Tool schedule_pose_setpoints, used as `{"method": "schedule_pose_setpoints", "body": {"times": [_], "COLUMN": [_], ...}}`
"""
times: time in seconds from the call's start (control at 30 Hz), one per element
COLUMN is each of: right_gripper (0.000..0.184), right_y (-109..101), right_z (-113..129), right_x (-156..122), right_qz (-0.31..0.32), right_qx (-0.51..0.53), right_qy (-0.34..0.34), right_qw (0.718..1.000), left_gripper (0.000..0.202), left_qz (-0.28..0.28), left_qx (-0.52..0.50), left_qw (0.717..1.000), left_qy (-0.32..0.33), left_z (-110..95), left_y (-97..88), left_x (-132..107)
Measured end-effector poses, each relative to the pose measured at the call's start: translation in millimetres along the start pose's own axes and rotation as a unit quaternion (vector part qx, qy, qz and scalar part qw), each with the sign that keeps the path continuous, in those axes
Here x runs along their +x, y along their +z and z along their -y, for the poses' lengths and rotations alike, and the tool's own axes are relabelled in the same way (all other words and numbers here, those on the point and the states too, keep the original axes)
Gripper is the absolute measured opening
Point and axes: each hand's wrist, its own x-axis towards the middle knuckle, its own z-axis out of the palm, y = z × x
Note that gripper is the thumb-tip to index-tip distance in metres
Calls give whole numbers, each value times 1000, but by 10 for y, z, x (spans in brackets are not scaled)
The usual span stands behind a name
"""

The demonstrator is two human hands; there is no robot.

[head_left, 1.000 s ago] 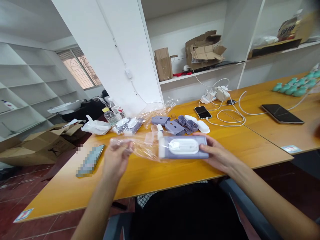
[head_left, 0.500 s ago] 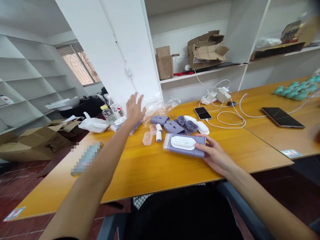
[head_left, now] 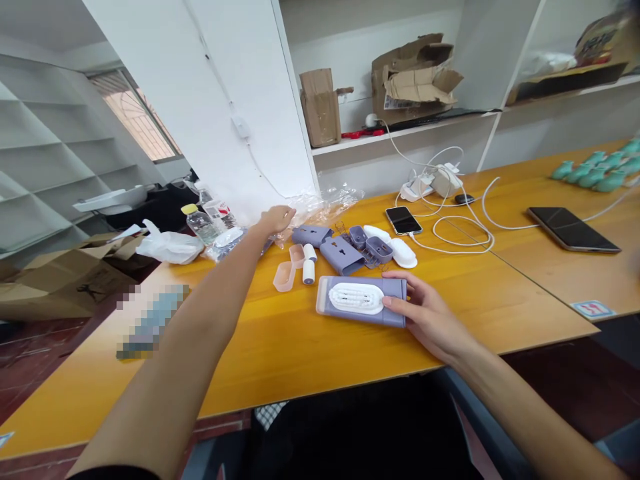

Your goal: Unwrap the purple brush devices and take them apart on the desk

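My right hand (head_left: 425, 310) grips the right end of a purple box with a clear end (head_left: 363, 319); its thumb presses on a white oval piece with a ridged middle (head_left: 356, 298) lying on the box. At the back of the table, my left hand (head_left: 277, 219) is closed at the edge of a crumpled clear plastic bag (head_left: 320, 202), with plastic showing beside and below the fingers. Between the hands are purple holders with keyhole slots (head_left: 343, 255), small purple cups (head_left: 379, 249), pinkish clear cups (head_left: 285, 275), white cylinders (head_left: 309, 271) and white oval pieces (head_left: 403, 253).
A phone (head_left: 403, 220) on a white cable and a power strip (head_left: 420, 187) lie behind. To the right are a tablet (head_left: 573, 229) and several small green vases (head_left: 593, 175). Bottles (head_left: 200, 223) and a white bag (head_left: 170, 243) stand left, beyond a blurred-out item (head_left: 155, 321).
My left hand, spread and raised before, has come down to the clear plastic and closed. My right hand keeps its hold on the purple box. The view has shifted slightly.
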Motion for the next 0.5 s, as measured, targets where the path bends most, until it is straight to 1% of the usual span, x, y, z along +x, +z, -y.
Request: {"method": "schedule_pose_setpoints", "body": {"times": [0.07,0.1,0.17,0.2,0.23,0.27,0.3,0.33,0.4,0.43,0.5], "right_gripper": [62,62,58,55,52,48,45,42,37,35,32], "right_y": [-8,-12,-19,-19,-18,-13,-4,8,41,61,104], "right_z": [-7,-13,-28,-33,-37,-38,-37,-34,-27,-24,-20], "right_x": [-1,-1,2,5,8,13,20,31,65,89,151], "right_qz": [3,8,18,20,17,11,7,7,27,46,92], "right_qx": [-17,-29,-66,-94,-128,-166,-203,-233,-262,-266,-267], "right_qy": [2,0,-10,-19,-33,-50,-69,-87,-120,-135,-154], "right_qw": [1000,1000,998,995,991,985,977,969,957,953,947], "left_gripper": [47,46,47,46,46,45,43,39,32,32,46], "left_qz": [2,-3,-22,-47,-74,-89,-90,-78,-25,3,38], "left_qx": [8,10,3,-26,-64,-105,-144,-178,-223,-233,-238], "left_qw": [1000,1000,1000,997,991,983,975,969,964,964,965], "left_qy": [-9,-7,16,49,86,118,141,151,141,132,106], "left_z": [-3,-27,-132,-215,-317,-434,-563,-697,-950,-1056,-1195], "left_y": [-120,-186,-315,-372,-423,-465,-497,-519,-530,-520,-476], "left_x": [-39,-96,-320,-493,-709,-961,-1241,-1537,-2116,-2372,-2765]}}
